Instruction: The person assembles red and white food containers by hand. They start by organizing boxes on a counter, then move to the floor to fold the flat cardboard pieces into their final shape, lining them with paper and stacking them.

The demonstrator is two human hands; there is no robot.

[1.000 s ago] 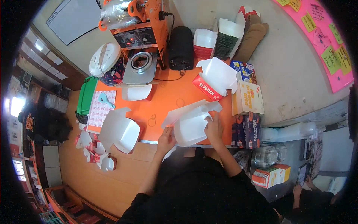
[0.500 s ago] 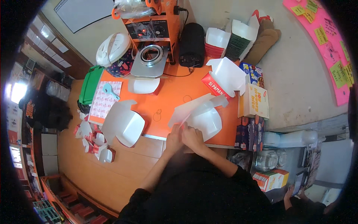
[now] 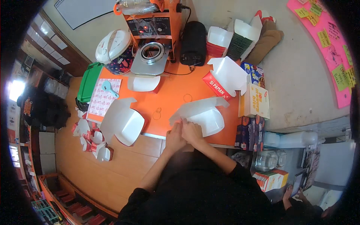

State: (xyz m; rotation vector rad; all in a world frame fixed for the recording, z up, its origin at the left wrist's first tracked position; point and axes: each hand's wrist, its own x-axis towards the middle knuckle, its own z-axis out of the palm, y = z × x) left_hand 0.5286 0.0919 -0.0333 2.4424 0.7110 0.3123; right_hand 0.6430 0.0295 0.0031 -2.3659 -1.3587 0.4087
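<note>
A white-lined paper takeaway box (image 3: 210,123) rests at the near edge of the orange table, its lid raised and tilted. My left hand (image 3: 175,138) and my right hand (image 3: 192,133) meet at its near left corner. Both are closed, with fingertips together on the edge of the box. My fingers cover the exact part they pinch. To the left another opened box (image 3: 130,126) slightly overhangs the table edge. A red box with a raised white lid (image 3: 229,75) stands at the back right, and a shallow white tray-like box (image 3: 143,84) sits in front of the machine.
An orange cup-sealing machine (image 3: 152,26) stands at the back, beside a black cylindrical speaker (image 3: 193,43). Stacked boxes (image 3: 240,47) lean by the wall. Loose boxes (image 3: 90,137) lie lower left. Another person's hand (image 3: 288,193) holds a device at lower right.
The box lid has spread outward and lies lower and wider than before. Both hands remain together at the corner, having shifted only slightly.
</note>
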